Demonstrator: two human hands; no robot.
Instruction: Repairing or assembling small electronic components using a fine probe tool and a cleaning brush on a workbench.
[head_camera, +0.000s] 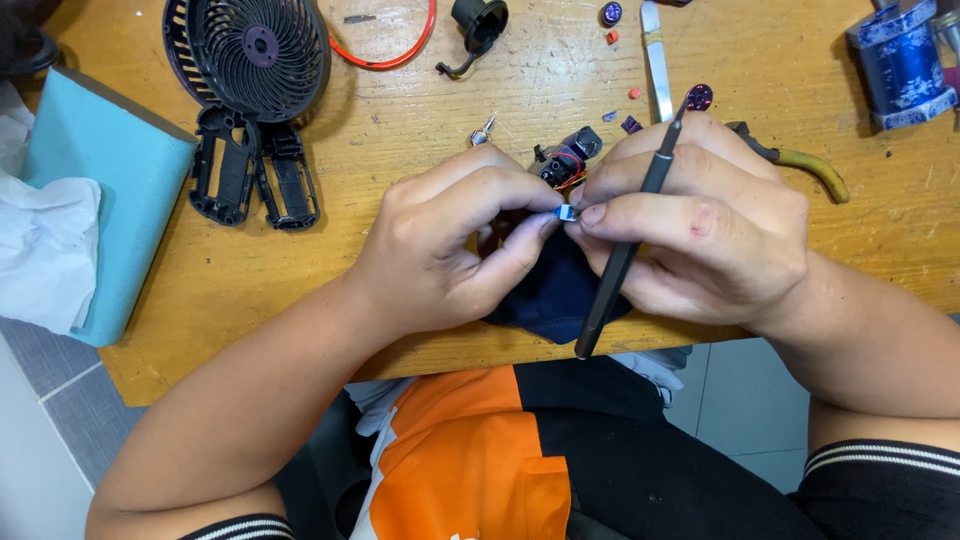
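My left hand (445, 245) and my right hand (700, 225) meet over the wooden table (400, 130). Between their fingertips they pinch a tiny blue and white part (566, 213). A slim black screwdriver (625, 245) lies tucked through my right hand, its tip pointing down toward me. Under both hands sits a dark navy fan body (555, 295), mostly hidden. A small black motor with red wires (565, 160) shows just behind my fingers.
A black fan grille (258, 45) and a split black housing (255, 175) lie at the back left. A teal box (95, 200) stands at the left edge. Also on the table: red ring (385, 55), pliers (800, 160), blue block (900, 65), small loose parts.
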